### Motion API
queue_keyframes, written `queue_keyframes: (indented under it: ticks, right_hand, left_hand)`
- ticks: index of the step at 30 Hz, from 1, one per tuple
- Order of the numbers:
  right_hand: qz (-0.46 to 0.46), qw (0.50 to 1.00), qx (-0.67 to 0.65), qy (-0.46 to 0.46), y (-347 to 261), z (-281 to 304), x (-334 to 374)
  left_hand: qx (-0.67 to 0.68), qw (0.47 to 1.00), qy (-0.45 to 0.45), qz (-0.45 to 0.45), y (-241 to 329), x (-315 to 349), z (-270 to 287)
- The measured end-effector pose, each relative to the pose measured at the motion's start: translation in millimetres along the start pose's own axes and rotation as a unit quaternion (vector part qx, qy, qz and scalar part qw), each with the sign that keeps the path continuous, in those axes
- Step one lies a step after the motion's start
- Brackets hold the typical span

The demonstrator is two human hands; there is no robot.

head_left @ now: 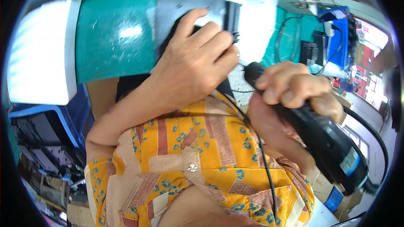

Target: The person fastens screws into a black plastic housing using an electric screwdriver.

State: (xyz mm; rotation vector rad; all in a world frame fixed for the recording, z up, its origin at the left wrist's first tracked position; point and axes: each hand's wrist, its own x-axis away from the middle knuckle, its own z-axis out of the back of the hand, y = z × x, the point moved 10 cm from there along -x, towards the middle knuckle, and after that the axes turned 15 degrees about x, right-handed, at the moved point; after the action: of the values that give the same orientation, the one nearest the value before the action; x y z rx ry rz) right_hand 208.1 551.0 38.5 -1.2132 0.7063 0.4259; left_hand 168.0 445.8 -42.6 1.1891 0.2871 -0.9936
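Observation:
My left hand (195, 56) rests over a flat grey panel (168, 6) with a dark strip along its right edge. Its index finger stretches across the panel's top face, while the other fingers curl in at the dark edge. A black corded electric screwdriver (326, 138) lies in my right hand (294, 83), whose fingers wrap round its front part. The tool slants up and left, its narrow tip just beside the panel's right side. Whether the tip touches anything I cannot tell. My left hand hides the panel's lower middle.
A white foam block (40, 54) stands at left on the green tabletop (111, 50). Below it sits a blue crate (67, 109) with dark panels. At right are a blue tray (338, 38), black boxes (313, 50) and loose cables. A thin cord hangs across my front.

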Motion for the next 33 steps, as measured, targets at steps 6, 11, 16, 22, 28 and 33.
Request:
queue_keyframes:
  ticks: [6, 11, 16, 22, 28, 33]
  right_hand:
    - [0.017, 0.997, -0.069, 0.012, 4, 15, 0]
    - [-0.013, 0.992, -0.111, 0.060, 14, 61, -14]
    - [0.072, 0.989, -0.124, 0.048, 24, 105, -63]
    - [0.060, 0.987, -0.151, -0.006, 51, 113, -106]
    - [0.093, 0.989, -0.110, -0.006, 48, 104, -116]
    - [0.103, 0.990, -0.088, -0.029, 57, 106, -112]
  left_hand:
    - [0.024, 0.999, -0.012, 0.026, 1, -6, 9]
    - [0.034, 0.997, -0.034, 0.052, -1, 3, 15]
    - [0.033, 0.997, -0.044, 0.057, -3, 3, 18]
    - [0.031, 0.996, -0.050, 0.067, -2, -1, 19]
    - [0.027, 0.996, -0.056, 0.069, 3, -2, 19]
    - [0.026, 0.996, -0.057, 0.071, 6, 4, 22]
